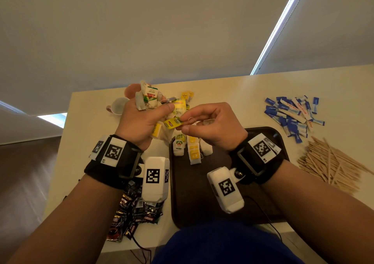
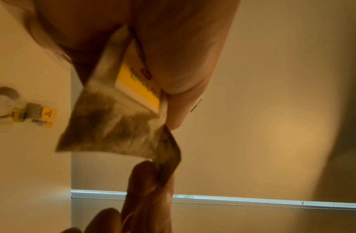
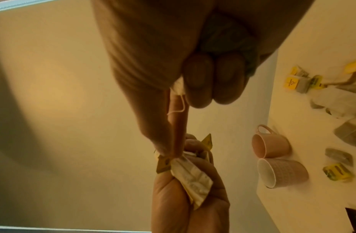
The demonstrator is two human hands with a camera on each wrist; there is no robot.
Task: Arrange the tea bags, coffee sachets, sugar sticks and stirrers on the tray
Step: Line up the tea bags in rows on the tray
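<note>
My left hand (image 1: pixel 141 116) is raised above the table and grips a bunch of tea bags (image 1: pixel 148 99), white pouches with yellow and green tags; one pouch (image 2: pixel 113 123) hangs from the palm in the left wrist view. My right hand (image 1: pixel 204 122) pinches the yellow tag (image 1: pixel 173 122) of a tea bag between thumb and forefinger, with the string (image 3: pixel 180 107) running under its curled fingers. On the dark brown tray (image 1: pixel 194 193) several tea bags (image 1: pixel 192 148) lie in rows at its far left corner. More tea bags (image 1: pixel 186 99) are scattered on the table beyond.
Two pink cups (image 1: pixel 118 105) lie at the table's far left. Coffee sachets (image 1: pixel 131 209) are piled left of the tray, under my left wrist. Blue and white sugar sticks (image 1: pixel 293 116) and wooden stirrers (image 1: pixel 332 162) lie right of the tray.
</note>
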